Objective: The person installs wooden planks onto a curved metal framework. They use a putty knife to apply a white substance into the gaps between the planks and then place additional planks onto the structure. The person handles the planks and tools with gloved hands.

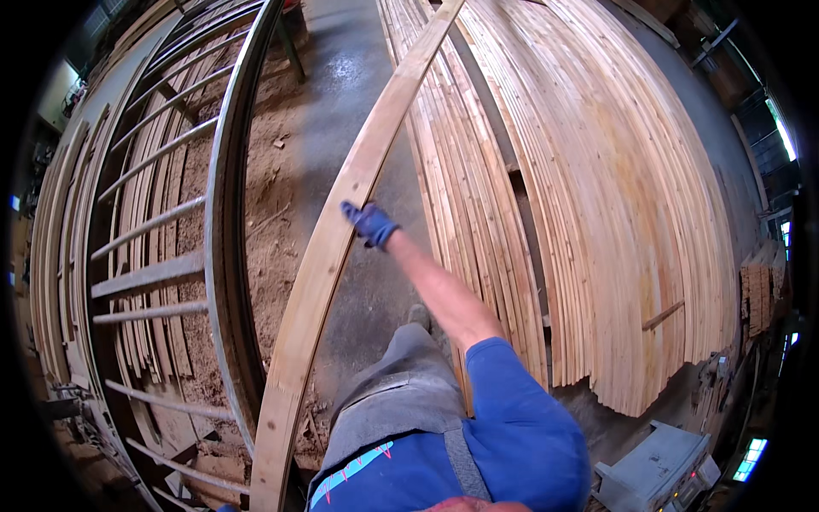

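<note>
A long pale wooden plank runs from the lower edge up to the top middle, crossing in front of my body. My right hand, in a blue work glove, grips its right edge about midway along. The thumb side lies over the top face, and the other fingers are partly hidden at the edge. At the lower edge, beside the plank's near end, a sliver of blue may be my left glove; its fingers do not show.
Left of the plank stands a metal roller conveyor, with sawdust on the floor beside it. More boards lie beyond. To the right spread a narrow row of boards and a wide stack. A grey box-shaped machine stands lower right.
</note>
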Action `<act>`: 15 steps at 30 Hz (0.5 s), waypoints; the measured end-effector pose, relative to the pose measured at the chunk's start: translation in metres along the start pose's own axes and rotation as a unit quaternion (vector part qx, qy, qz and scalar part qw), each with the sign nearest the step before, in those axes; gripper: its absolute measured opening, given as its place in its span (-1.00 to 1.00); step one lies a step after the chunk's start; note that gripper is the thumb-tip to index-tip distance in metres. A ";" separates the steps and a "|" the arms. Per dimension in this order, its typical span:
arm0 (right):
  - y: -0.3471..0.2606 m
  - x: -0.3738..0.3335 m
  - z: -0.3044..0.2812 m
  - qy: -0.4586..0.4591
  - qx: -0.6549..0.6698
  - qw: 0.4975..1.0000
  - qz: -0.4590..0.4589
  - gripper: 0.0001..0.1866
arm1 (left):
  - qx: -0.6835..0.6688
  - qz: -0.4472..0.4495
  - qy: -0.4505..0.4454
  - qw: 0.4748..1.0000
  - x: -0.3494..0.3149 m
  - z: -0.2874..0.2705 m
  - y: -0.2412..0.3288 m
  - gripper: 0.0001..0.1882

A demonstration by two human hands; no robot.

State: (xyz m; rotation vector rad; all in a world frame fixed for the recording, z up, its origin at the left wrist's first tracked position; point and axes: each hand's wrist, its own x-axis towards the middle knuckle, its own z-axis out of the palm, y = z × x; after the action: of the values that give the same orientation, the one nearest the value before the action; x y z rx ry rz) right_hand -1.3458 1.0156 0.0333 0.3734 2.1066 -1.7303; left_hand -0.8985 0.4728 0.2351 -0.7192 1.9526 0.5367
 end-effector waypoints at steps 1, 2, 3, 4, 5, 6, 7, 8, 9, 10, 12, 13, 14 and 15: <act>-0.003 0.011 0.000 -0.009 -0.055 0.998 -0.021 -0.30 | 0.020 -0.006 0.021 1.000 0.003 -0.004 0.005 -0.84; 0.001 0.010 0.002 0.000 -0.077 0.995 -0.058 -0.29 | 0.030 0.006 0.048 0.998 0.010 -0.013 0.012 -0.84; 0.002 0.005 0.007 0.007 -0.102 0.990 -0.095 -0.27 | 0.021 0.030 0.076 0.996 0.023 -0.017 0.022 -0.84; 0.003 0.009 0.003 0.000 -0.131 0.985 -0.112 -0.24 | -0.002 0.072 0.105 0.992 0.046 -0.024 0.048 -0.83; 0.003 0.014 -0.002 -0.005 -0.161 0.978 -0.130 -0.20 | -0.092 0.147 0.133 0.976 0.083 -0.029 0.083 -0.84; 0.003 0.015 -0.014 -0.033 -0.205 0.974 -0.094 -0.21 | -0.123 0.235 0.161 0.951 0.074 -0.036 0.197 -0.80; -0.014 0.006 -0.017 -0.070 -0.179 0.975 -0.112 -0.21 | -0.141 0.261 0.151 0.943 0.084 -0.042 0.248 -0.72; -0.028 -0.002 -0.028 -0.097 -0.157 0.975 -0.125 -0.22 | -0.094 0.343 0.182 0.917 0.090 -0.048 0.314 -0.66; -0.035 0.003 -0.039 -0.187 -0.175 0.964 -0.072 -0.22 | 0.021 0.419 0.157 0.894 0.114 -0.067 0.359 -0.57; -0.045 0.012 -0.052 -0.272 -0.199 0.941 -0.016 -0.22 | -0.098 0.407 0.084 0.904 0.128 -0.068 0.411 -0.57; -0.061 0.029 -0.092 -0.378 -0.251 0.891 -0.003 -0.27 | -0.182 0.400 -0.009 0.898 0.157 -0.079 0.512 -0.49; -0.059 0.047 -0.112 -0.407 -0.214 0.888 0.002 -0.37 | -0.114 0.441 -0.010 0.890 0.189 -0.089 0.543 -0.47; -0.058 0.064 -0.136 -0.436 -0.175 0.883 0.007 -0.46 | -0.105 0.452 -0.030 0.885 0.220 -0.098 0.577 -0.46; -0.074 0.077 -0.171 -0.395 -0.095 0.911 0.068 -0.53 | -0.098 0.464 -0.052 0.879 0.251 -0.107 0.613 -0.45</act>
State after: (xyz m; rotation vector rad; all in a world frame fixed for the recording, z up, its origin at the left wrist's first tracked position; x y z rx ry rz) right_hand -1.4680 1.1649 0.0911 -0.2146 1.5723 -1.2667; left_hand -1.4764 0.7877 0.1028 0.2001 2.0733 1.3278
